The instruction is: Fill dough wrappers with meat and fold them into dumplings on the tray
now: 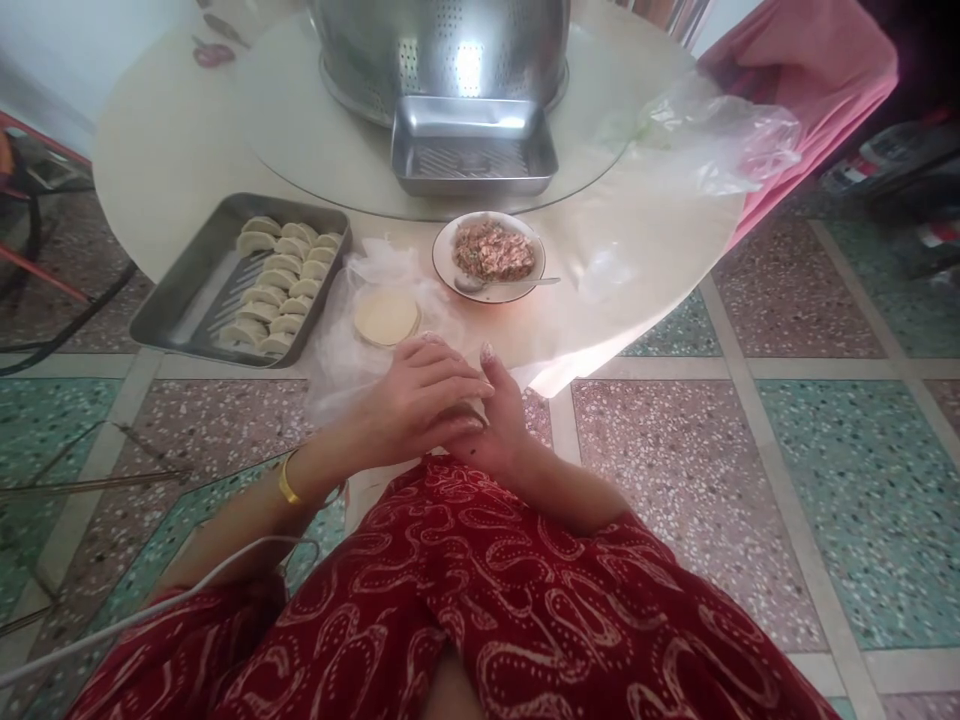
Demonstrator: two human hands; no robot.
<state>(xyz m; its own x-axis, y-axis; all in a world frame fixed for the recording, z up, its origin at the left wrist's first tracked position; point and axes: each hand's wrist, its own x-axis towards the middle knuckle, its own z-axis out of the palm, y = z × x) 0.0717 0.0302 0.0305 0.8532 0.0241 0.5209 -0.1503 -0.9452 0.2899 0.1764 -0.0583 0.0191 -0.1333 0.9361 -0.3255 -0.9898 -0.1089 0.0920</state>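
Red patterned garment (480, 610) below, two hands folded together above it

Ahead of the garment at twelve o'clock, the left hand (431, 398), fingers together and gently bent, lies over the cupped right hand (499, 425), its thumb raised. Between them shows the edge of a pale dough piece (471, 408), mostly hidden, so how firmly each grips cannot be told. A yellow bangle (287, 478) circles the left wrist.

From the hands, round wrappers (384, 316) lie stacked on thin plastic (337, 340) at eleven o'clock. At ten, a dark tray (187, 290) holds dumplings (279, 280) in overlapping rows along its right side. At twelve, a dark-rimmed white bowl (444, 255) contains chopped filling (495, 250) and a spoon (525, 282); beyond stand a ribbed metal pan (474, 185) and a perforated colander (442, 60). Far off at two, bottles (862, 165) carry red-and-white labels too blurred to read.
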